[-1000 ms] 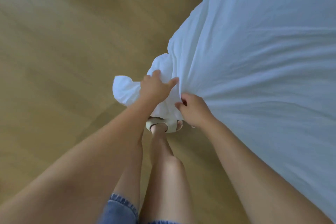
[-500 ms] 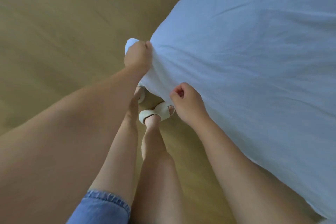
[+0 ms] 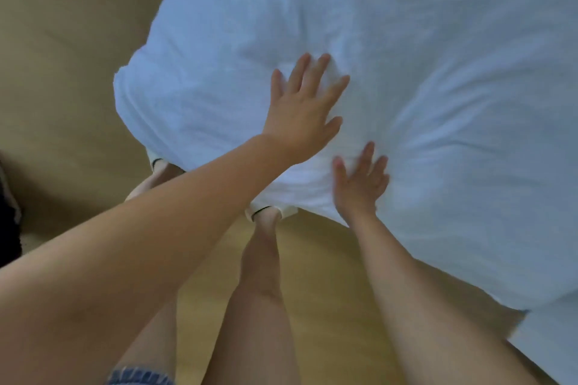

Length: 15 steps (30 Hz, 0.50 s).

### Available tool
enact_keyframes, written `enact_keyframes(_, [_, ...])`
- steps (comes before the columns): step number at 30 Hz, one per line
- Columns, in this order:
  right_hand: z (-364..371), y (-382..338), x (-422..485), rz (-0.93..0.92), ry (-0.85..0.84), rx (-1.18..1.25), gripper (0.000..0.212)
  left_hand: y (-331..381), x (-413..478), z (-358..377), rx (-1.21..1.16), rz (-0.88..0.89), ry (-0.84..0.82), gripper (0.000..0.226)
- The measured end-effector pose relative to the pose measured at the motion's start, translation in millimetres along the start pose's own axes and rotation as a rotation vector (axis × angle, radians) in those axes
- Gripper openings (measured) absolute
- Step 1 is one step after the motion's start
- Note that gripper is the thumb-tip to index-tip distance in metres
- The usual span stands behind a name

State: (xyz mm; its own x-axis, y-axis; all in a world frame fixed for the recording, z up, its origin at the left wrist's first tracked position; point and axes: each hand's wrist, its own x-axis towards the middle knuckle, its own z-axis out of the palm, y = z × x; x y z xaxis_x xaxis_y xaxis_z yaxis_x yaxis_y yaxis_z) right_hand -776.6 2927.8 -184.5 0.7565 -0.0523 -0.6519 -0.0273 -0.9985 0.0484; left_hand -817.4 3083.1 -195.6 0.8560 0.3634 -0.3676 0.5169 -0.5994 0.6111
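Note:
A white sheet [image 3: 422,87] covers the bed corner and fills the upper right of the head view. My left hand [image 3: 301,112] lies flat on it near the corner, fingers spread and straight, pressing the cloth. Just below and to the right, my right hand [image 3: 359,184] presses the sheet close to the bed's near edge, fingers also straight. Wrinkles fan out from both palms. Neither hand holds any cloth.
Wooden floor [image 3: 62,72] surrounds the bed on the left and below. My legs and white slippers [image 3: 266,212] stand against the bed corner, partly under the overhanging sheet. A dark object [image 3: 7,222] sits at the left edge.
Both hands have let go of the bunched sheet corner they gripped and now lie flat on top of the bed. The sheet corner has dropped over the mattress.

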Motion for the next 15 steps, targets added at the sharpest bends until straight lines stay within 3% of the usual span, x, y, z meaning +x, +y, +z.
enact_keyframes(3, [11.5,54.8,-4.2,-0.111,-0.091,-0.065,0.082,21.0,6.8,30.8,0.104,0.02,-0.024,0.068])
enact_keyframes(7, [-15.2,81.1,24.9,-0.453,0.052,-0.019,0.079,52.7,7.4,73.3,0.298,0.223,-0.074,0.092])
enact_keyframes(12, [-60.3,158.2,70.9,-0.763,0.142,-0.436,0.077,91.9,9.6,117.1,0.655,0.392,-0.302,0.116])
enact_keyframes(15, [-76.0,195.3,91.5,-0.924,0.322,-0.437,0.05,105.2,7.4,123.9,0.763,0.506,-0.369,0.107])
